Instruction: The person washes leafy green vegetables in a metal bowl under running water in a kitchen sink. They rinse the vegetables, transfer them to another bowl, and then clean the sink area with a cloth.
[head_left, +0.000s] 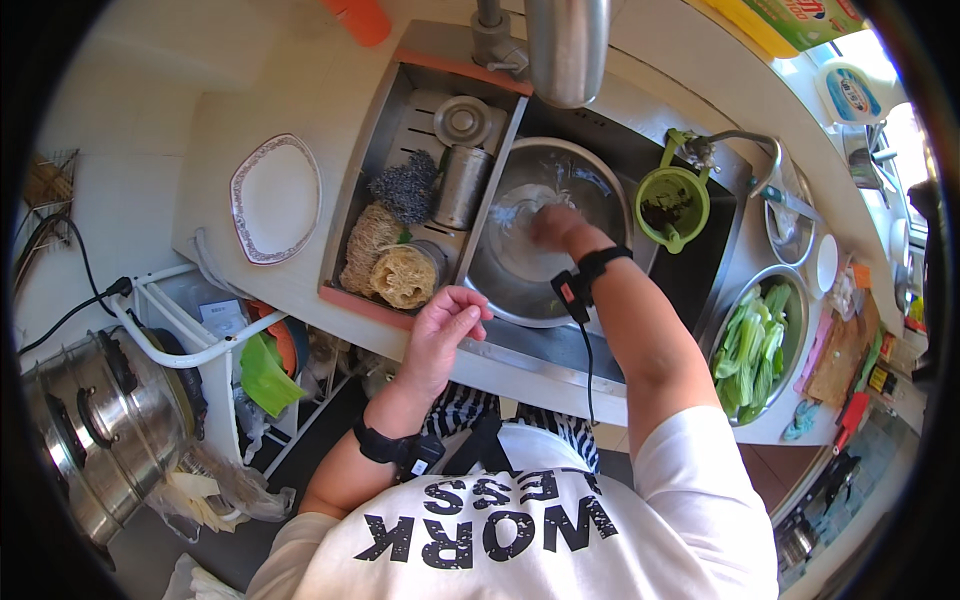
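Note:
My right hand (559, 227) is over or partly in the water of a round stainless steel basin (517, 300) that sits in the sink; its fingers are blurred, and whether they hold anything cannot be told. Ripples and bubbles show around it. My left hand (448, 330) is raised by the sink's front edge, left of the basin, its fingers curled and nothing seen in them. Beside it, a metal tray (420, 97) holds loofah sponges (403, 277), a steel wool scourer (405, 185) and a metal cylinder (463, 187). A green strainer (673, 208) hangs right of the basin.
A metal bowl of leafy greens (757, 349) stands on the right counter, near a wooden cutting board (840, 352). On the left counter lies a white plate (276, 199). The faucet (568, 52) reaches over the sink's back. A white rack (187, 360) and steamer pot (105, 427) stand lower left.

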